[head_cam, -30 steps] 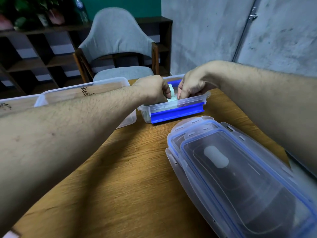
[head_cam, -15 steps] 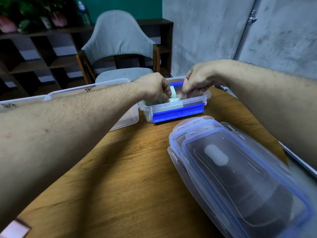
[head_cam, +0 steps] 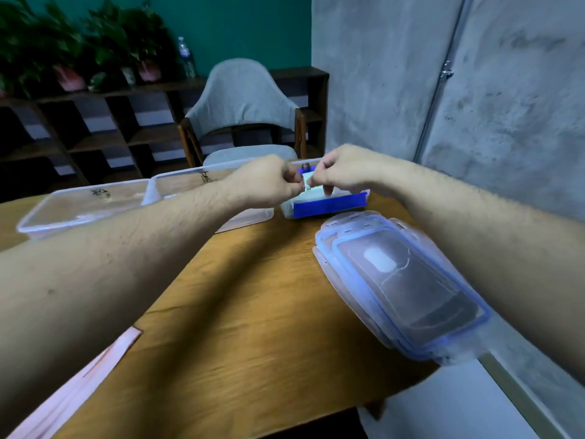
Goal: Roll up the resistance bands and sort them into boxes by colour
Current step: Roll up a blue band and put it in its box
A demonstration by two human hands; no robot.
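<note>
A: What do you see from the head camera?

B: Two bare arms reach out over a wooden table (head_cam: 253, 312). Both hands meet above a small box (head_cam: 329, 208) with a blue clip on its front.

A: What are the hands doing?

B: The left hand (head_cam: 269, 182) has its fingers curled in. The right hand (head_cam: 345, 171) is curled too. Between them is a pale green band (head_cam: 307, 182), and both hands pinch it. The picture is blurry there, so I think the band is partly rolled, but I can't be sure.

A: Where is the band?

B: It is up in the fingers, right over the small box, at the far side of the table. More pale green stuff sits inside that box, under the hands.

A: Any other boxes?

B: Yes. Two big clear boxes stand to the left. One is far left (head_cam: 82, 207) and one is next to it (head_cam: 190, 182), partly hidden by the left arm. Each has dark writing on it that I can't read.

A: And on the right?

B: A pile of clear lids (head_cam: 402, 286) with blue edges lies near the right arm. It hangs a bit over the table edge.

A: What is behind the table?

B: A grey chair (head_cam: 243, 99), dark shelves (head_cam: 95, 131) and some plants (head_cam: 79, 45) on top.
</note>
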